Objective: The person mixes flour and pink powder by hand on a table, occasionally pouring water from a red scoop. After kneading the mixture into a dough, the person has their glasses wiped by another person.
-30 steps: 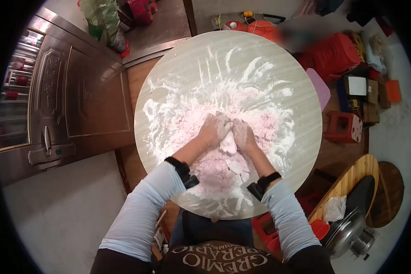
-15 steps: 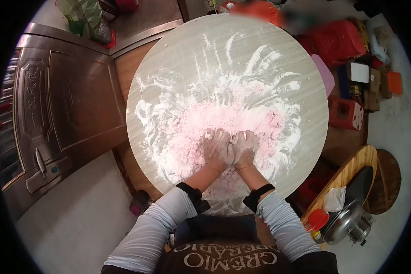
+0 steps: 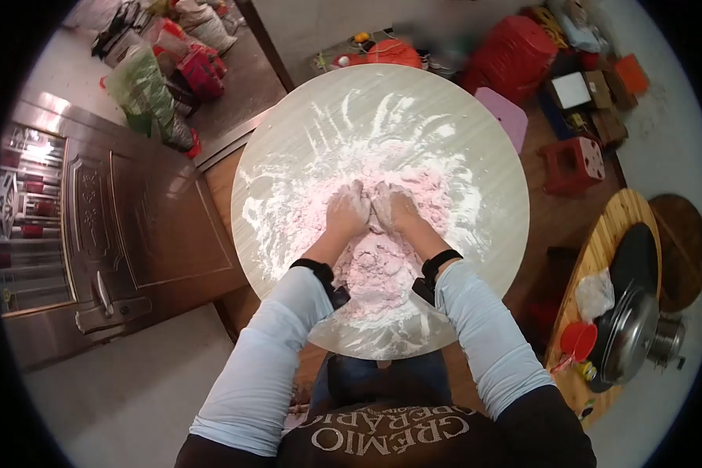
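A heap of pinkish crumbly flour mixture point(image 3: 374, 269) spreads over the middle of a round pale table point(image 3: 499, 226), with white flour streaks point(image 3: 382, 117) around it. Side by side in the upper part of the heap are my left hand point(image 3: 349, 209) and my right hand point(image 3: 395, 207), both dusted white. Their fingers are curled down into the mixture, and the fingertips are largely hidden. Whether mixture is gripped inside either hand is too hidden to tell. Black bands circle both wrists below light blue sleeves.
On the left is a brown metal door point(image 3: 164, 210), with bags point(image 3: 144, 97) beyond it. A red stool point(image 3: 572, 165) and a pink stool point(image 3: 503, 117) stand right of the table. At the lower right, a wooden board point(image 3: 612, 226) holds a lidded pan point(image 3: 632, 335) and a red cup point(image 3: 578, 341).
The view has shifted, showing more of the room and the table's near edge. Both hands have moved forward over the table to the upper part of the heap, slightly farther apart.
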Tool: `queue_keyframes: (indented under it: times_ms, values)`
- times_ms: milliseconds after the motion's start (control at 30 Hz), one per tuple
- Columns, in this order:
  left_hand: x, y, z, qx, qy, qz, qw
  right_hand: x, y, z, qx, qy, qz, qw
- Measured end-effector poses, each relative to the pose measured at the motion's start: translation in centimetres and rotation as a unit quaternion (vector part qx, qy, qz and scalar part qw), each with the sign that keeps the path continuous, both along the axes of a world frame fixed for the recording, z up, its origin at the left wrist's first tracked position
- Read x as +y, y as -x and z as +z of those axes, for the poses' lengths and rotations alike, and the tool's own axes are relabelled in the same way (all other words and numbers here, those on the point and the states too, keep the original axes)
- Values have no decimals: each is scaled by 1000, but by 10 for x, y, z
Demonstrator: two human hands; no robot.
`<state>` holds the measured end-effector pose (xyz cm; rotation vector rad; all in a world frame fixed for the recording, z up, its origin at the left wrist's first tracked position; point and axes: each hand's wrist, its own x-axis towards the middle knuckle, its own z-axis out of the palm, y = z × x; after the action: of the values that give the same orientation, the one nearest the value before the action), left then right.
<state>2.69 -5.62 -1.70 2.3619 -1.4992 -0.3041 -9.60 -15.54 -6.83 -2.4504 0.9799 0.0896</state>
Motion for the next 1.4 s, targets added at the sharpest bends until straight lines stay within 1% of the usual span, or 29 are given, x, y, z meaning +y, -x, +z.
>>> queue_keyframes:
  times_ms: [67, 133, 200, 333, 367, 400, 467, 500, 567, 600, 700, 733, 767, 800, 833, 900, 967, 1000, 1033, 1067, 1100, 1133, 1167, 1200, 1267, 1300, 1333, 1367, 1400]
  values:
    - [22, 0, 16, 83, -23, -37, 996, 25, 39, 26, -70, 54, -21, 996]
    - [49, 13, 24, 70, -32, -70, 995, 47, 63, 51, -137, 107, -30, 984]
    - [67, 20, 23, 61, -46, -95, 993, 60, 85, 70, -135, 23, -44, 990]
    - [76, 29, 15, 4, -55, -121, 991, 84, 95, 65, -34, -4, -70, 997]
    - [76, 31, 17, -10, -74, -105, 992, 95, 97, 54, 40, -85, -111, 989]
    - [68, 31, 20, -27, -87, -91, 992, 101, 103, 44, 37, -81, -130, 988]
    - [65, 29, 24, 0, -99, -93, 991, 114, 126, 35, -113, 132, -193, 966]
    - [61, 27, 26, 39, -100, -105, 989, 121, 144, 67, -108, 92, -177, 974]
    - [49, 20, 13, 18, -29, -140, 990, 129, 186, 118, -104, -109, -278, 949]
    - [38, 24, 26, 16, -64, -132, 989, 137, 202, 102, -116, -78, -335, 932]
    - [15, 21, 9, 11, -22, -121, 992, 141, 199, 45, -174, -116, -263, 942]
    - [14, 23, 9, -9, -35, -113, 993, 138, 178, 40, -196, -82, -190, 959]
    - [13, 23, 12, 3, -38, -114, 993, 138, 158, 60, -209, -106, -217, 948]
    - [13, 19, 5, 3, -37, -122, 992, 137, 138, 44, -204, -127, -164, 957]
    - [13, 12, -1, -12, -38, -134, 990, 148, 116, 27, -267, 40, -197, 942]
    - [0, 4, -4, -33, -46, -158, 986, 146, 122, 31, -322, 203, -238, 893]
    - [-8, 2, 4, -41, -78, -161, 983, 121, 186, 84, -288, -153, -180, 928]
    - [-15, 9, 16, -42, -77, -162, 983, 107, 222, 100, -176, -294, -247, 906]
    - [-22, 18, 32, -23, -124, -162, 979, 103, 269, 96, -139, -228, -224, 937]
    - [-26, 24, 41, -5, -172, -161, 972, 116, 316, 60, -237, -90, -286, 924]
    - [-25, 15, 24, -45, -108, -172, 978, 117, 376, 76, -190, -30, -300, 934]
    - [-25, -1, -4, -47, -110, -170, 978, 114, 429, 79, -53, -4, -340, 939]
    - [-26, -20, -36, -23, -87, -153, 984, 130, 486, 82, -88, 172, -359, 913]
    - [-25, -31, -48, -2, -64, -133, 989, 141, 535, 82, -63, 221, -474, 850]
    - [-27, 1, -20, 62, -96, -52, 992, 162, 629, 83, 63, 377, -550, 742]
    - [-31, -17, -40, 26, -105, -48, 993, 171, 661, 84, 138, 415, -592, 677]
    - [-31, 23, 9, -43, -129, -53, 989, 177, 685, 86, 211, 270, -681, 648]
    - [-28, 7, -18, -125, -136, -45, 982, 181, 716, 66, 201, 208, -742, 604]
    - [-35, 13, -11, -81, -174, 7, 981, 200, 783, 2, 49, 124, -744, 655]
